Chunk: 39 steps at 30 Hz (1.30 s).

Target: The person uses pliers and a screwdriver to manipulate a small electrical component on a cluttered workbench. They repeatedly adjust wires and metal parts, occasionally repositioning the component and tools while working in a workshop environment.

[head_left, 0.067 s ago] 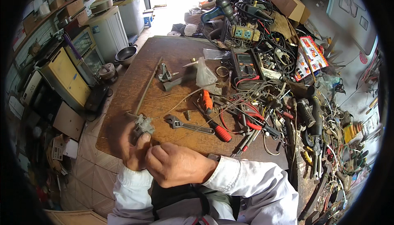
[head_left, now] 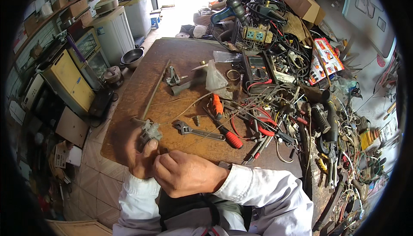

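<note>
At the table's near left, my left hand (head_left: 142,158) is closed around a grey metal fitting (head_left: 150,131), its thumb pressing on the near side. Against it sits my right hand (head_left: 187,173), a closed fist with the fingers curled toward the left hand. Whatever the right fingers grip is hidden behind the knuckles. A long thin metal rod (head_left: 155,90) runs away from the fitting across the tabletop; I cannot tell whether they are joined. To the right lie an adjustable wrench (head_left: 200,132), a small threaded piece (head_left: 197,120) and a tool with a red handle (head_left: 233,140).
Farther back on the wooden table (head_left: 129,137) are a metal bracket (head_left: 173,76), a grey tube (head_left: 181,88), a clear plastic bag (head_left: 216,80) and a multimeter (head_left: 259,70). Tangled wires and tools crowd the right side. Left of the table, a black pan (head_left: 132,56) stands near cabinets.
</note>
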### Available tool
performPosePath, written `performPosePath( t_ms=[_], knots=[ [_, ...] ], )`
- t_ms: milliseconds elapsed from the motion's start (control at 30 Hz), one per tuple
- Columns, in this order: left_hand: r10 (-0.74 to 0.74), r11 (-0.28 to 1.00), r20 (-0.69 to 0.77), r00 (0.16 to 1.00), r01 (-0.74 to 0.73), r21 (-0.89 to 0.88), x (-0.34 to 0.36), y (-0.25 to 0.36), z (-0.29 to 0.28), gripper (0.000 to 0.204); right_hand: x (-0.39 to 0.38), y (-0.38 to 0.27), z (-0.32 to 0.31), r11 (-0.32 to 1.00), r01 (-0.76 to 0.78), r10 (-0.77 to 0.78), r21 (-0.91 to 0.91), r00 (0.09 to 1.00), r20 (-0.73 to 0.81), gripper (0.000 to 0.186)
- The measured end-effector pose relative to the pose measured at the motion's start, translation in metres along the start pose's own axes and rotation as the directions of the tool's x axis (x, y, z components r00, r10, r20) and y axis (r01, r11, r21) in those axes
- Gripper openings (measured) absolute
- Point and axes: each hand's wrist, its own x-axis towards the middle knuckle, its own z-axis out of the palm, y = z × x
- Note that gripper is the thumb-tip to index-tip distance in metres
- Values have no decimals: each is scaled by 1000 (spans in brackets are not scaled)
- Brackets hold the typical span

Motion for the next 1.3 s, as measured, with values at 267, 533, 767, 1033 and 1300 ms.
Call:
performPosePath(
  t_ms=[267,533,767,1033,1300],
  knots=[
    [6,943,-95,995,-38,-332,2,-8,0,45,-37,35,-11,990,-71,90,-125,984,153,38],
    [41,941,-37,998,-51,-333,2,-8,-5,38,-54,49,3,887,-429,442,-170,896,42,41],
    [73,969,-26,997,-77,-235,2,-15,1,47,-57,35,11,890,-445,452,-98,891,53,30],
    [88,975,-1,996,-86,-205,1,-8,3,46,-62,34,24,759,-621,650,-195,739,174,29],
    [-71,868,92,993,107,-485,3,-8,-4,46,-52,43,15,628,-778,741,32,610,282,31]
  ],
)
